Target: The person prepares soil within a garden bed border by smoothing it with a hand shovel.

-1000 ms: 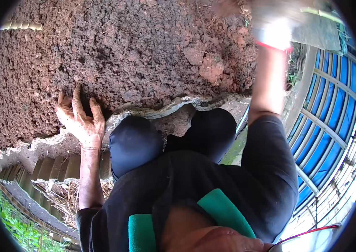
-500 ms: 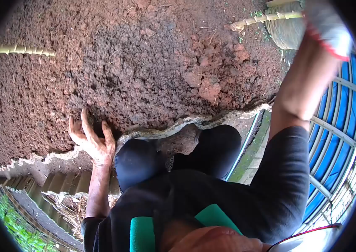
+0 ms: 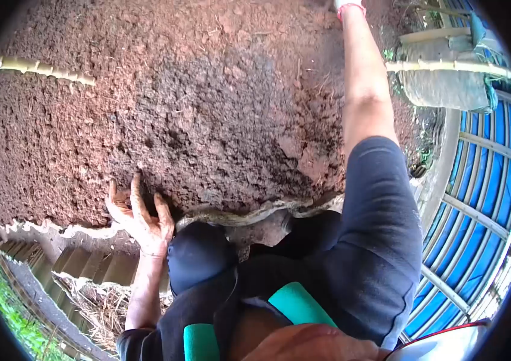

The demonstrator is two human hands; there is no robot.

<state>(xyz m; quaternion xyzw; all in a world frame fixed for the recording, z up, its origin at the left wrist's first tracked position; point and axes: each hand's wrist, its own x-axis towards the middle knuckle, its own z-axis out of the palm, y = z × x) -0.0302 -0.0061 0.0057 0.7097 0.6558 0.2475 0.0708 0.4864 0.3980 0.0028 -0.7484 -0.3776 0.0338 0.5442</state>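
My left hand point(image 3: 142, 218) is bare and smeared with dirt. Its fingers are spread and press on the dark, crumbly soil point(image 3: 201, 126) beside the wavy edge of the bed. Far out over the soil, at the top of the view, is my right hand point(image 3: 350, 5) in a white glove with a red cuff. Only its wrist end shows; the fingers lie beyond the frame, so I cannot see whether they hold anything.
A wavy corrugated edging point(image 3: 255, 213) borders the soil near my knees. One jointed stalk point(image 3: 41, 70) lies at left, another point(image 3: 448, 66) crosses a grey sack point(image 3: 445, 90) at right. Blue slatted panels point(image 3: 478, 180) line the right side. Dry straw point(image 3: 108, 307) lies lower left.
My right arm has swung from the upper right inward and forward over the soil. My left hand stays spread on the soil. The view has shifted slightly.
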